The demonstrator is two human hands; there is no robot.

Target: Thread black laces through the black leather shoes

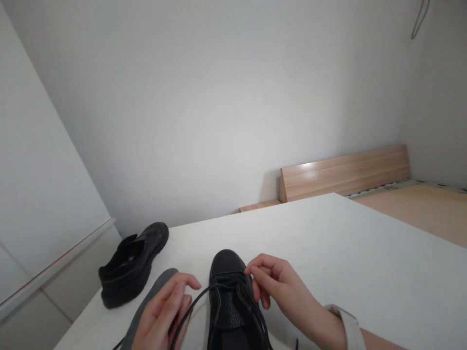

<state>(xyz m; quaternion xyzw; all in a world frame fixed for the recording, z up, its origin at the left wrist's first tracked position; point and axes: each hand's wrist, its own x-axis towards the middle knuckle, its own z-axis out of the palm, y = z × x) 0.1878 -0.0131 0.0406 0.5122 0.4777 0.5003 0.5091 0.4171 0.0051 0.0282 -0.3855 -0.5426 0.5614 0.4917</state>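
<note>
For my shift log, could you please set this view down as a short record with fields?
Near shoe: black, toe pointing away, lace trailing from its front
Left hand: left of the near shoe, lace crossing it; grip unclear
Right hand: at the near shoe's right edge
Grey piece: insole-shaped, partly hidden by left hand
Far shoe: black, farther left
Table: white

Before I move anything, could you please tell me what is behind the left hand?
Part of a grey insole-shaped piece shows behind the left hand against the white table. The hand covers the rest, so whether they touch cannot be seen.
</note>
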